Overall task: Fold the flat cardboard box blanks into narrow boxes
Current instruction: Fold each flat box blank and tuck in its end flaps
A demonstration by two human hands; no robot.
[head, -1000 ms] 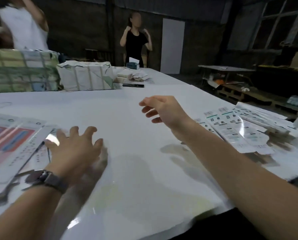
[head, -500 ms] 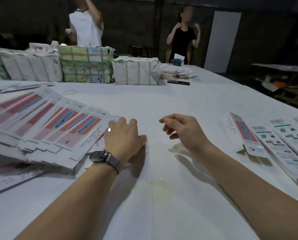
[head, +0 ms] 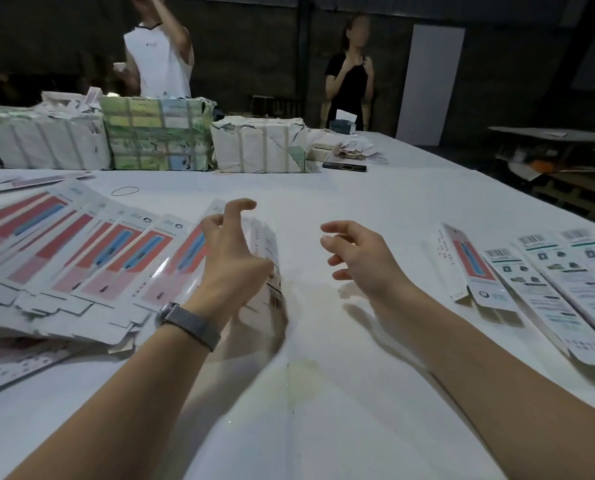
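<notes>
Blank point(head: 266, 258) under left hand point(head: 232, 252); two people.

Dim hall — glare-washed, softly blurred

Flat blanks point(head: 81, 251) lie left on the table point(head: 323, 393), folded boxes point(head: 545, 282) right.

Two people point(head: 157, 53) stand behind the wrapped bundles point(head: 157, 133), of which about four line the table's far side. Right of them lie one black phone point(head: 344, 166) and one tissue box point(head: 341, 126).
</notes>
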